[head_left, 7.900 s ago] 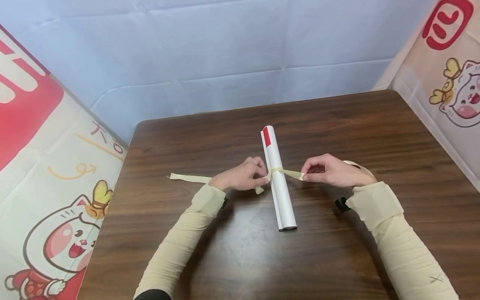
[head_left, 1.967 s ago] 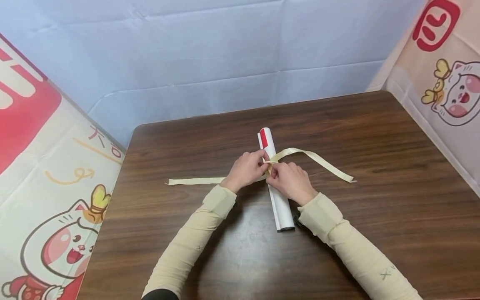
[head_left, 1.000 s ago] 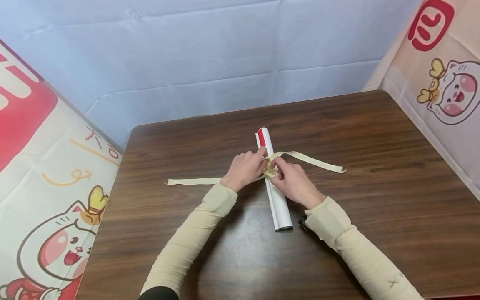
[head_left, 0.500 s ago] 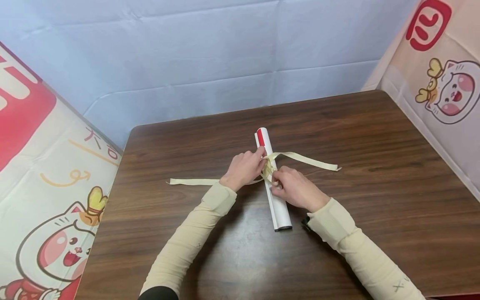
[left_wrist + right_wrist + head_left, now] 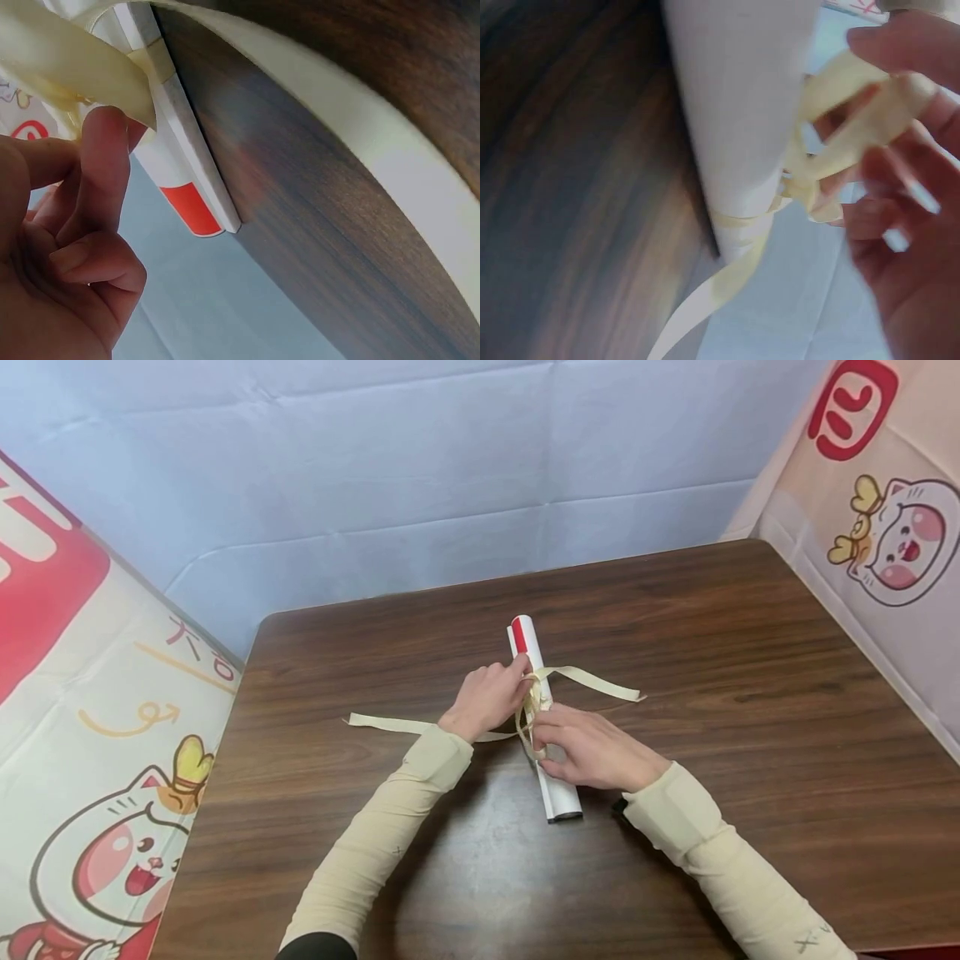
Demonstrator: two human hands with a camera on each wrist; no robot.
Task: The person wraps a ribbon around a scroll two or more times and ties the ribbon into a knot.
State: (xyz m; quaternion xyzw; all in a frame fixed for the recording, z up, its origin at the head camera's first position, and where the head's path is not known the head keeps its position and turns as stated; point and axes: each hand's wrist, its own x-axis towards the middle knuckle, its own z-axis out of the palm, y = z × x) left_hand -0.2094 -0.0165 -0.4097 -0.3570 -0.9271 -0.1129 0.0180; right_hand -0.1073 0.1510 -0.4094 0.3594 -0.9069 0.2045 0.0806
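Note:
A white rolled-up sheet [image 5: 561,793] with a red patch lies lengthwise on the table, a cream ribbon [image 5: 596,681] tied round its middle. From the left, my left hand [image 5: 487,697] pinches the ribbon close to the knot; the left wrist view shows a broad ribbon fold [image 5: 82,64] at the fingertips. My right hand [image 5: 600,747] is over the roll's near half, thumb and fingers curled round a ribbon loop [image 5: 862,135] in the right wrist view. One ribbon tail reaches out to each side. My hands partly hide the knot.
The brown wooden table [image 5: 360,643] spreads round the roll on every side. A pale blue cloth [image 5: 420,468] hangs behind its far edge. Printed cartoon panels stand at left and right [image 5: 900,543].
Earlier, my right hand held the right tail out sideways. Lately it has moved towards me, drawing out a loop; the right tail has shortened. My left hand stays nearly in place by the knot.

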